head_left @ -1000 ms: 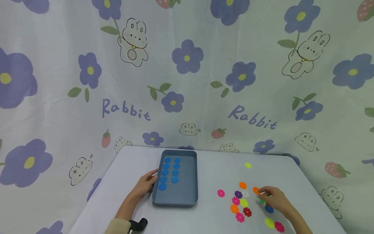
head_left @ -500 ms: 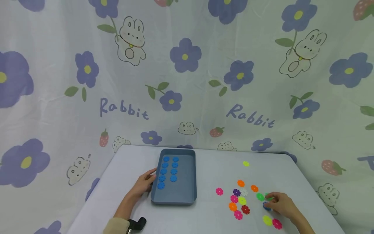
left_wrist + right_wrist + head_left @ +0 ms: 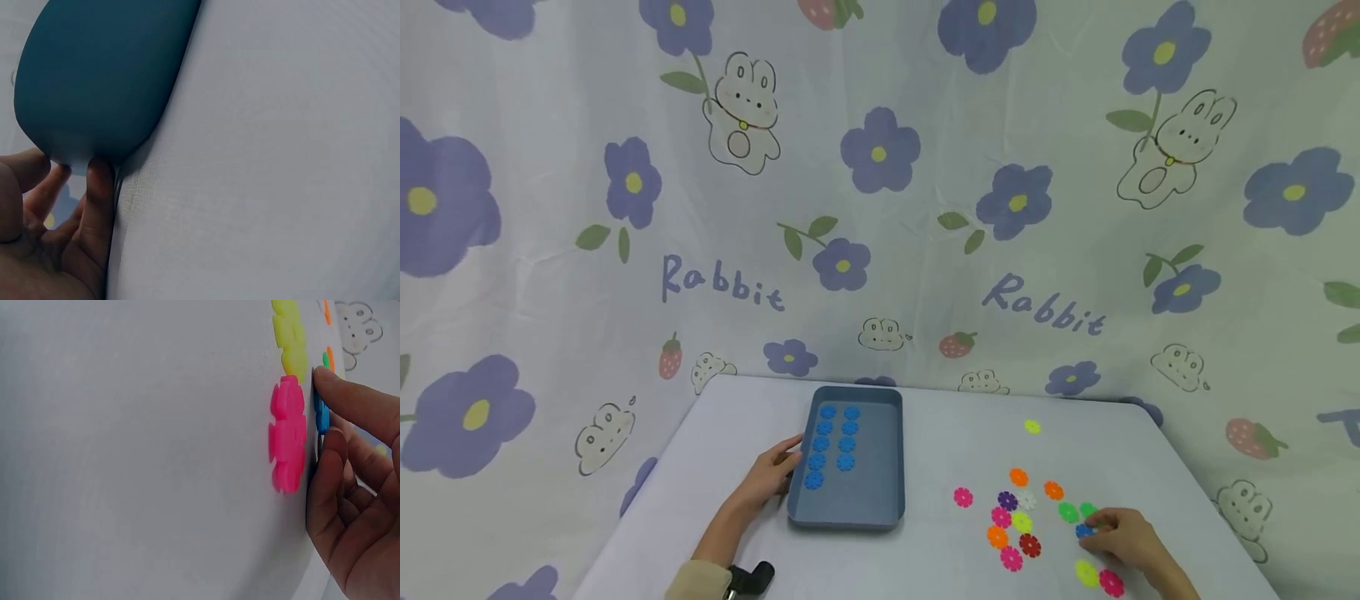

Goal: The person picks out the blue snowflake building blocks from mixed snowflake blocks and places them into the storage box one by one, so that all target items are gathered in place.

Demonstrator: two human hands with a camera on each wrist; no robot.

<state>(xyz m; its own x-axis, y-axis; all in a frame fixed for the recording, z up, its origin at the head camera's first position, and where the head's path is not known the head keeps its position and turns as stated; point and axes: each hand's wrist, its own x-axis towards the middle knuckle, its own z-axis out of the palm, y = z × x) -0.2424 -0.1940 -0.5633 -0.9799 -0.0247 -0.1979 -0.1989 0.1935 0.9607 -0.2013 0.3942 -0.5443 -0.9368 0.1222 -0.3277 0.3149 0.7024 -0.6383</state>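
Observation:
My left hand holds the left side of a grey-blue rectangular tray; in the left wrist view, its thumb and fingertips meet the tray's edge. Inside the tray, several blue notched interlocking discs lie in two columns on the left. On the table at right, my right hand pinches a blue interlocking disc between thumb and fingers, low over the white cloth. The right wrist view shows this blue disc edge-on, partly hidden by the fingers. Two green discs lie just beyond it.
Left of my right hand lie several loose discs: orange, pink, purple, white and dark red. Nearer me are a yellow disc and a pink one. A patterned curtain hangs behind the table.
My right hand has moved from beside the orange disc toward me, down to the blue disc, and its fingers have come together on it. The left hand stays at the tray.

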